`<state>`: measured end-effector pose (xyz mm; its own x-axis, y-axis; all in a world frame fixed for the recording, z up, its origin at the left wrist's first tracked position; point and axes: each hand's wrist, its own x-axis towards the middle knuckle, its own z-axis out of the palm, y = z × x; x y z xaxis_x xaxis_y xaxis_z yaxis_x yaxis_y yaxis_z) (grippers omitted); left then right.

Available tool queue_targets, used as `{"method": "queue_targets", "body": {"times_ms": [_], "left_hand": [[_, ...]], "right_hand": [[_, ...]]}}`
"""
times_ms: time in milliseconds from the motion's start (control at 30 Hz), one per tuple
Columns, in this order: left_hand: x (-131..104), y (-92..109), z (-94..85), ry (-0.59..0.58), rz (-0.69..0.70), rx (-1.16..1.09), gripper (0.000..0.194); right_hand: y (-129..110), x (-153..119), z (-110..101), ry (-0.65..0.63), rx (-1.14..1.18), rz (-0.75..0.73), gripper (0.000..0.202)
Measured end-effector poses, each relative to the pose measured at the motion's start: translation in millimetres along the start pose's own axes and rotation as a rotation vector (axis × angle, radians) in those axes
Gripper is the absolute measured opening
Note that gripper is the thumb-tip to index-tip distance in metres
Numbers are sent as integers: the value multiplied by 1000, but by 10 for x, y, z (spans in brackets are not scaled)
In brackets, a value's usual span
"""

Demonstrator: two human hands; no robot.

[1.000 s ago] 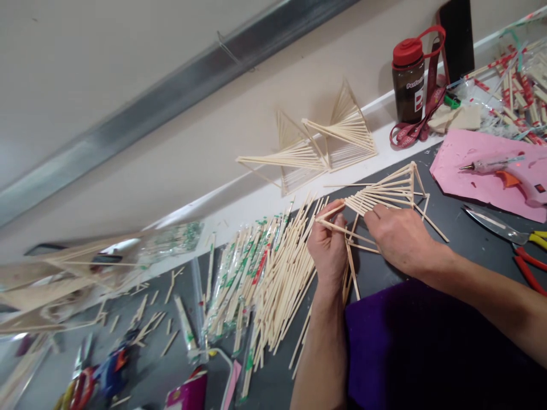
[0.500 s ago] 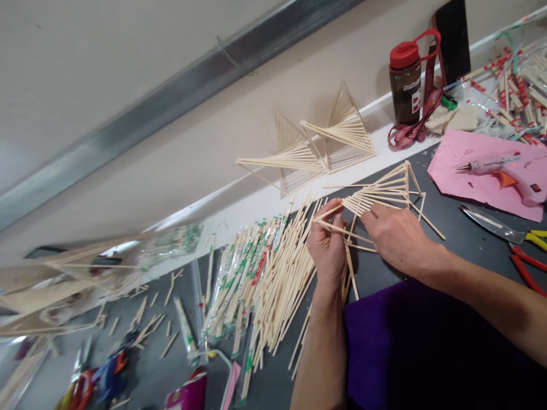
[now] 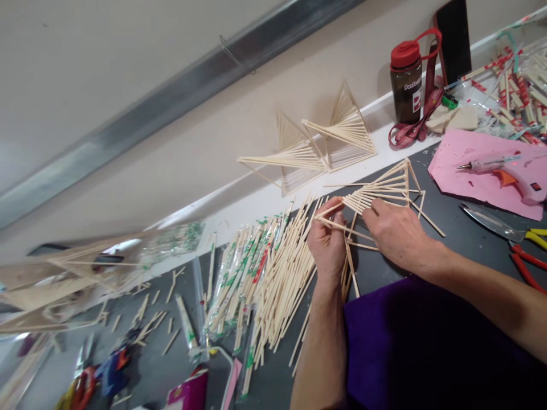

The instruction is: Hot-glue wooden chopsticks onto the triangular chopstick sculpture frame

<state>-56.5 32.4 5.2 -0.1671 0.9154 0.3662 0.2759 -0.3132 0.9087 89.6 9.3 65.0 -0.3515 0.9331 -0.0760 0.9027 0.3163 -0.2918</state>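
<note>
- Holding a corner of the stick frame [image 3: 378, 192] in my left hand [image 3: 327, 245], fingers closed around it, thumb beside the joint.
- My right hand [image 3: 395, 233] is curled nearly shut on the near edge of its fan; those fingertips are hidden, so I can't tell which stick they pinch.
- The frame sits between and just beyond my hands, its far corner reaching out past my right knuckles.
- I'd judge this step as lining up or pressing a stick in the fan; the next move calls for a steady left grip and light right fingertips, so no joint twists.
- Under my hands is a dark grey counter [image 3: 448, 213]. Loose sticks [image 3: 290, 273] lie in a heap left of my left hand, wrapped ones [image 3: 239, 267] beyond them.
- Right of my right hand, a glue gun [image 3: 519, 176] rests on a pink sheet [image 3: 448, 159], with pliers [image 3: 496, 223] nearer me.
- Past both hands, a twisted stick model [image 3: 350, 134] stands on a white ledge [image 3: 256, 208] by the pale wall [image 3: 179, 148]; a red-capped bottle [image 3: 405, 91] stands farther right.
</note>
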Motion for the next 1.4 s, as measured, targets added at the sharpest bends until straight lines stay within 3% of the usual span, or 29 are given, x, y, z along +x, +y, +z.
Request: {"method": "queue_targets", "body": {"times_ms": [733, 1400], "left_hand": [[8, -51, -34, -44, 12, 6, 24], [8, -3, -6, -26, 6, 7, 22]], "right_hand": [[23, 24, 158, 98, 4, -62, 36], [35, 18, 146, 135, 0, -86, 34]]}}
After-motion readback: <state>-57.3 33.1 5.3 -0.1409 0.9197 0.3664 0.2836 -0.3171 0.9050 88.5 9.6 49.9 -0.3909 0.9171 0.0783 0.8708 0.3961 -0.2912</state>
